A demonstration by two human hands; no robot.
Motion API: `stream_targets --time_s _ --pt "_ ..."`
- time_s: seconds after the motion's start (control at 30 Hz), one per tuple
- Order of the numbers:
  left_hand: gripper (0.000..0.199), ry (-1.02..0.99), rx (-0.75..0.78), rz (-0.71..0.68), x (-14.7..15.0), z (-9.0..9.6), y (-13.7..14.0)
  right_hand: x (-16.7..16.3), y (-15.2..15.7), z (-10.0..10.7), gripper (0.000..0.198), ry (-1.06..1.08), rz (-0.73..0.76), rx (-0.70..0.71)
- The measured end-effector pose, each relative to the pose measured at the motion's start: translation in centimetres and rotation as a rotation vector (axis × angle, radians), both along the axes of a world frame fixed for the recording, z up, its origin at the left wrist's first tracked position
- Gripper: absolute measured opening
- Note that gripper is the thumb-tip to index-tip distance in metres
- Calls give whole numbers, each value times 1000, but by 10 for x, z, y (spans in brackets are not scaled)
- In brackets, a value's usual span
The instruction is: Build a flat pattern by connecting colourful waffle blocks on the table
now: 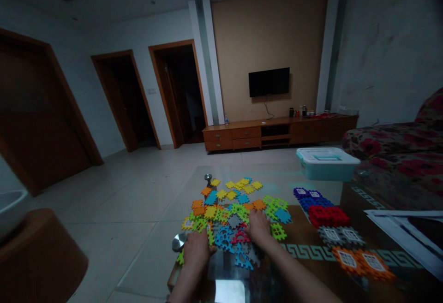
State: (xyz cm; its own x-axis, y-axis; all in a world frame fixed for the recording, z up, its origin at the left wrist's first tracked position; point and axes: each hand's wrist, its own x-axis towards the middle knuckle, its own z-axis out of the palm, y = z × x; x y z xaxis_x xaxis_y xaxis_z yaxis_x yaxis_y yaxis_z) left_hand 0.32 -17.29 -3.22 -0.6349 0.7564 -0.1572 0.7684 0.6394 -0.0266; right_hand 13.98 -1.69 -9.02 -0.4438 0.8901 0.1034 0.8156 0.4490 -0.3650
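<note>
A loose spread of plastic interlocking puzzle tiles lies on the glass-topped table (155,266), with yellow tiles (238,185), orange tiles (199,210), lime-green tiles (278,232) and blue tiles (224,239). My left hand (196,250) rests at the near left edge of the spread, fingers bent and thumb out beside a green tile; what it grips is hidden. On the right side, my right hand (259,227) reaches in with curled fingers, next to a red tile (241,235) and a grey tile (234,221). Its fingertips are covered by the hand.
Sorted stacks run down the right: purple tiles (307,193), red tiles (328,216), grey tiles (341,234) and orange tiles (362,263). Behind them stands a lidded teal box (327,162). Papers (403,229) lie far right; a brown stool (41,247) is at left.
</note>
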Motion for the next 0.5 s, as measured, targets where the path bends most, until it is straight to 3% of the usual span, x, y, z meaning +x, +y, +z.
stream_targets --time_s 0.2,0.5 --pt "49 38 71 29 3 -9 5 13 21 -3 35 44 76 -15" --pt "56 -40 136 39 4 -16 14 70 30 29 18 130 189 89"
